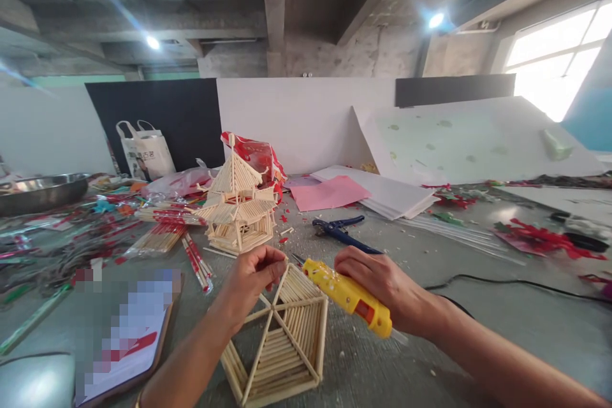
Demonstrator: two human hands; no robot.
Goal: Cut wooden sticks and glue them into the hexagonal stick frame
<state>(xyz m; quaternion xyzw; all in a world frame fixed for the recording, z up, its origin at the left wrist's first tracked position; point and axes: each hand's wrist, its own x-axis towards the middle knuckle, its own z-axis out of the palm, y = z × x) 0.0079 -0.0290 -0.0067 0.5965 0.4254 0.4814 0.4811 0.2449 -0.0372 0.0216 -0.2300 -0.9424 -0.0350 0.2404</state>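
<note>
My right hand point(370, 274) is wrapped round a yellow hot glue gun point(347, 296). Its nozzle points left, toward the top corner of a hexagonal stick frame point(272, 307). Spokes divide this frame, and rows of pale wooden sticks fill several of its sections; others at the left are open. At that same top corner the fingertips of my left hand point(255, 277) are pinched together, and whatever lies between them is too small to make out. Just behind stands a pagoda model point(239, 210) built of similar sticks.
Dark blue cutters point(342, 229) lie beyond the glue gun. Bundled sticks point(162, 229) and a blurred-out tablet-like thing point(138, 331) are at left. Pink paper point(329, 192) and white sheets point(401, 194) lie behind. A black cable point(488, 277) runs right; a metal bowl point(43, 194) stands far left.
</note>
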